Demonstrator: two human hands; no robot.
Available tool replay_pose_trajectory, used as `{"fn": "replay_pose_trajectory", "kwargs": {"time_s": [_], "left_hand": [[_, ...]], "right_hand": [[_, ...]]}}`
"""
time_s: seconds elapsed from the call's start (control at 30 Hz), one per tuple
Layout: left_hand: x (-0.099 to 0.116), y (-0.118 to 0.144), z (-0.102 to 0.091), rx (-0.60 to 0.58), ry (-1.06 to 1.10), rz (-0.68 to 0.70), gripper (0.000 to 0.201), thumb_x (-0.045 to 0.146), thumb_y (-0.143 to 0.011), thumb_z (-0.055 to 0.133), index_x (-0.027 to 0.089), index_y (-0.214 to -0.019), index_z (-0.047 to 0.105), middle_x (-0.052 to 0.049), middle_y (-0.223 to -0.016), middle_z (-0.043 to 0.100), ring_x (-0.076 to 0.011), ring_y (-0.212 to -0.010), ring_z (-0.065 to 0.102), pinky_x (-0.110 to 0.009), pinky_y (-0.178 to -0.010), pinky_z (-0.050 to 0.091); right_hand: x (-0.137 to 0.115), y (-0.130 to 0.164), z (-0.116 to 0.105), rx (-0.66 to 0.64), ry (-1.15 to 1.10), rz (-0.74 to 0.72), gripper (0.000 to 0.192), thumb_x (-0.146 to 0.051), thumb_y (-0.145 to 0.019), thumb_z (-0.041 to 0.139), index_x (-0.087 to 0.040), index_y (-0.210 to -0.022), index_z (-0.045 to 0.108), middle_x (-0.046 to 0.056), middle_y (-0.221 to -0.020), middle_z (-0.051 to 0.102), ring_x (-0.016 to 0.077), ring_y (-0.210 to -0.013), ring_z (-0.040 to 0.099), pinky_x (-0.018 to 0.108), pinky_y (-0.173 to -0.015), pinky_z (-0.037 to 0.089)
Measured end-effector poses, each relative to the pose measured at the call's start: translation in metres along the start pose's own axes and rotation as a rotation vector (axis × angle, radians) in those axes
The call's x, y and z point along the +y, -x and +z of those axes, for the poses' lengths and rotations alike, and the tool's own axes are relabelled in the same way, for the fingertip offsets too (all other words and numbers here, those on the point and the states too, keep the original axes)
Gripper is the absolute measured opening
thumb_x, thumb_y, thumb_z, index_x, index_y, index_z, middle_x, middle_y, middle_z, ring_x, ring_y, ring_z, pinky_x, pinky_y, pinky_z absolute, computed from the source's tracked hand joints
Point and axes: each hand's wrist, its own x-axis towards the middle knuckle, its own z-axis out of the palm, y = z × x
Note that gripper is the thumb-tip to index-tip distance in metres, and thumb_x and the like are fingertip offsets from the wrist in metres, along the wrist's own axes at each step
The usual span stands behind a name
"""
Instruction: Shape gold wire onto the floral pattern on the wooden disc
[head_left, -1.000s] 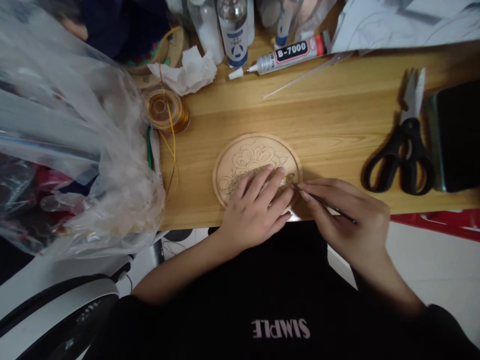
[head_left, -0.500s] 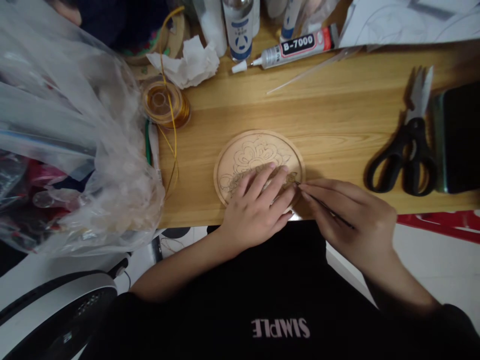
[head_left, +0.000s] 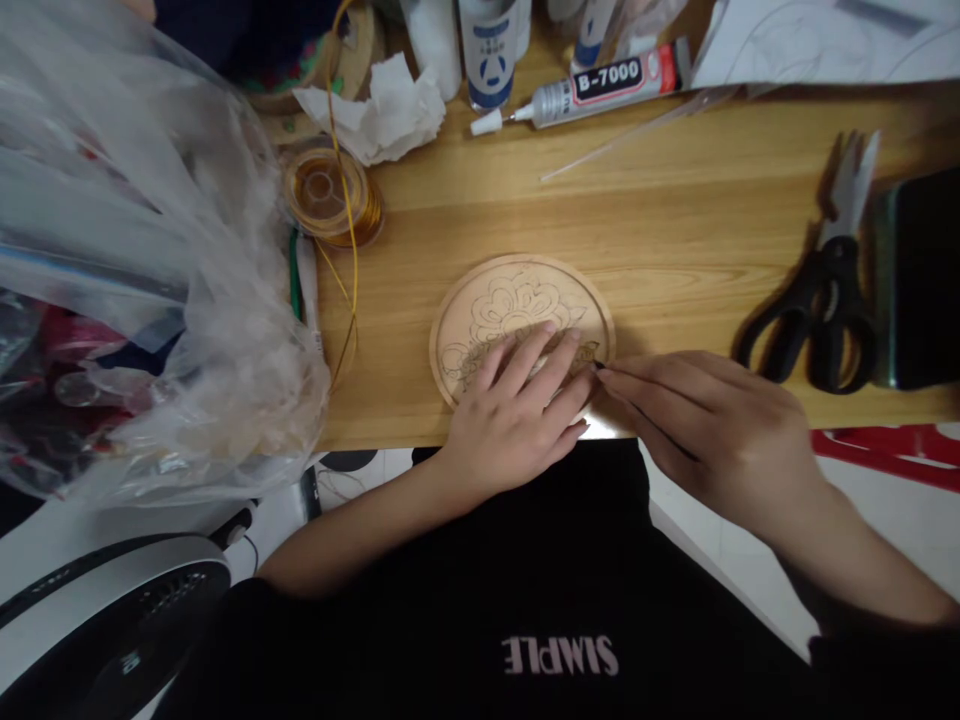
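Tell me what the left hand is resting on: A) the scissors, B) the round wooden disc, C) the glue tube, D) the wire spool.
B: the left hand lies flat on the near half of the round wooden disc, fingers spread over its flower drawing.

A home craft corner is showing itself here: a wooden table (head_left: 675, 230) crowding with scissors (head_left: 825, 290), a B-7000 glue tube (head_left: 600, 82), a gold wire spool (head_left: 330, 195), and a bulging plastic bag (head_left: 150, 280).
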Motion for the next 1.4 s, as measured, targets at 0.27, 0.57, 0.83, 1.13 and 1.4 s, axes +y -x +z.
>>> {"fn": "replay_pose_trajectory", "kwargs": {"time_s": [0.27, 0.57, 0.83, 1.13, 1.4], "left_hand": [[0.000, 0.000, 0.000, 0.003, -0.009, -0.002, 0.037, 0.038, -0.095, 0.049, 0.017, -0.123, 0.061, -0.010, -0.141, 0.055, -0.0302, -0.132, 0.049, -0.045, -0.105, 0.040], [0.001, 0.000, 0.000, 0.009, -0.009, -0.003, 0.036, 0.037, -0.094, 0.049, 0.017, -0.122, 0.060, -0.010, -0.141, 0.055, -0.0301, -0.131, 0.050, -0.045, -0.104, 0.041], [0.001, 0.000, -0.002, -0.016, -0.001, -0.008, 0.038, 0.038, -0.093, 0.053, 0.018, -0.124, 0.060, -0.011, -0.142, 0.054, -0.0305, -0.132, 0.048, -0.045, -0.106, 0.039], [0.001, 0.001, -0.001, 0.011, -0.027, -0.011, 0.039, 0.041, -0.092, 0.055, 0.020, -0.124, 0.060, -0.009, -0.142, 0.054, -0.0293, -0.132, 0.048, -0.044, -0.107, 0.037], [0.000, 0.003, -0.005, 0.048, 0.109, 0.006, 0.037, 0.037, -0.091, 0.059, 0.018, -0.122, 0.061, -0.014, -0.136, 0.057, -0.0301, -0.132, 0.047, -0.047, -0.106, 0.042]], "right_hand": [[-0.006, -0.002, 0.002, 0.026, 0.037, 0.014, 0.025, -0.008, -0.083, 0.059, -0.020, -0.104, 0.066, 0.007, -0.095, 0.075, 0.0214, -0.080, 0.071, 0.035, -0.069, 0.061], [-0.014, -0.002, 0.006, 0.067, 0.031, 0.104, 0.021, -0.007, -0.082, 0.062, -0.017, -0.100, 0.066, 0.007, -0.093, 0.075, 0.0208, -0.074, 0.070, 0.033, -0.065, 0.058], [-0.016, -0.004, 0.004, 0.076, 0.001, 0.159, 0.012, -0.010, -0.084, 0.064, -0.011, -0.095, 0.068, 0.010, -0.091, 0.075, 0.0200, -0.075, 0.071, 0.030, -0.065, 0.059], [-0.012, 0.001, 0.006, 0.135, -0.117, 0.220, 0.016, -0.010, -0.081, 0.067, -0.013, -0.097, 0.069, 0.009, -0.092, 0.074, 0.0190, -0.080, 0.071, 0.029, -0.069, 0.059], [-0.012, 0.017, 0.008, 0.323, -0.369, 0.548, 0.026, -0.010, -0.078, 0.071, -0.024, -0.099, 0.072, 0.003, -0.094, 0.074, 0.0173, -0.084, 0.069, 0.031, -0.069, 0.057]]}}
